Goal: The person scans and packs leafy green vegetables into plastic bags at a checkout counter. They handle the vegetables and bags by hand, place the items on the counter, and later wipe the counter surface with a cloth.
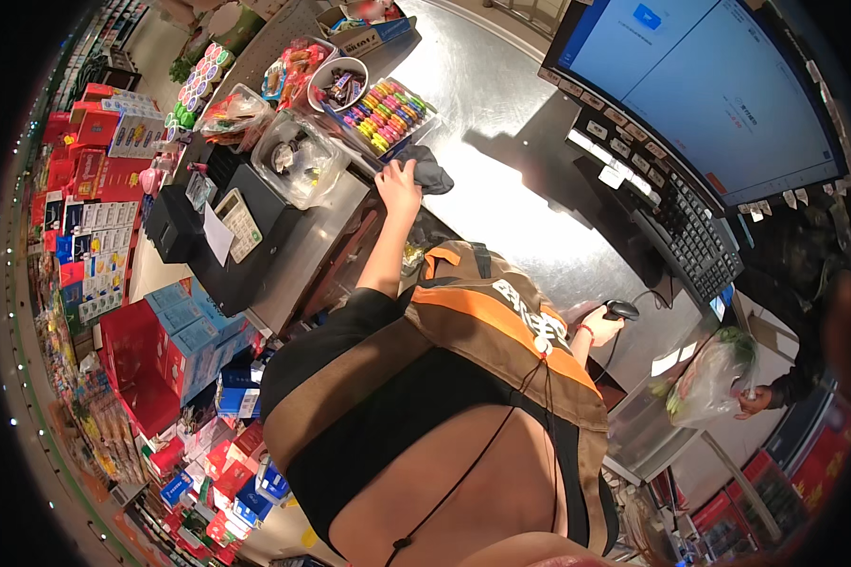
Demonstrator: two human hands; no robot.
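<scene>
My left hand (399,188) is at the upper middle, its fingers closed on a dark grey, crumpled cloth-like bundle (429,170) at the edge of the metal counter (574,262). The bundle lies just below a box of colourful macaron-shaped items (385,117). Lower right, my right hand (601,327) grips a black handheld barcode scanner (621,310) with a cable hanging from it. That hand is beside my brown and orange apron (482,312) and wears a red bracelet. At the right edge, another person's hand (754,402) holds a clear plastic bag of green vegetables (713,379).
A monitor (702,92) and black keyboard (698,244) stand at the right. At the left are a calculator (237,225), a clear plastic-lined container (299,159) and a white tub of wrapped sweets (338,85). Stacked boxes (191,347) rise beyond the counter's left end.
</scene>
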